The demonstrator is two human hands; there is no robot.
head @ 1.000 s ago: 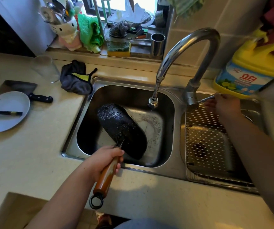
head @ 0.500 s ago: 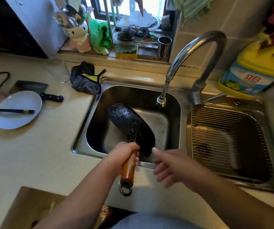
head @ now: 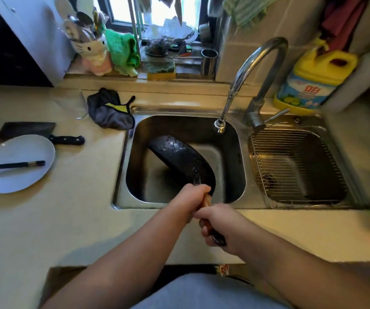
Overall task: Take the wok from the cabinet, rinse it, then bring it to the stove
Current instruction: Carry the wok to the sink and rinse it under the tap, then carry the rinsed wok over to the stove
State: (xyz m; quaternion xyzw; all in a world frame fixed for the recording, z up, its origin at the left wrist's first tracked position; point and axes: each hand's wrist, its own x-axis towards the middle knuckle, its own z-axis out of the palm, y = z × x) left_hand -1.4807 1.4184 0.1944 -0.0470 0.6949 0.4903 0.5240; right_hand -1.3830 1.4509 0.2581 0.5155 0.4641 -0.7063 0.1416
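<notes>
The wok (head: 180, 160) is out of the cabinet and sits tilted on edge inside the left basin of the sink (head: 121, 175), its dark outer face toward the camera and beaded with water, so the fetching step looks done and the rinse looks finished or nearly so. No stream can be seen leaving the faucet (head: 219, 126), whose spout hangs over the basin at about 1 o'clock from the wok; whether the tap is fully shut cannot be told for certain. Both hands are clenched on the wooden handle (head: 206, 200), which runs from the pan toward 5 o'clock over the front rim of the sink: the left hand (head: 190, 198) grips it high, close to where the metal joins the wood, and the right hand (head: 222, 226) grips it just below, near the ring at the end. The two fists touch each other. Judged from this two-handed hold, the step in hand is probably shaking off water or lifting the pan clear of the basin. What remains is the carry to the stove, which is not in view, so its direction cannot be told. On the counter (head: 79, 219) at about 9 o'clock from the sink lie a plate (head: 21, 177) with chopsticks (head: 12, 165) across it and a cleaver (head: 39, 131) just behind, well apart from the wok.
</notes>
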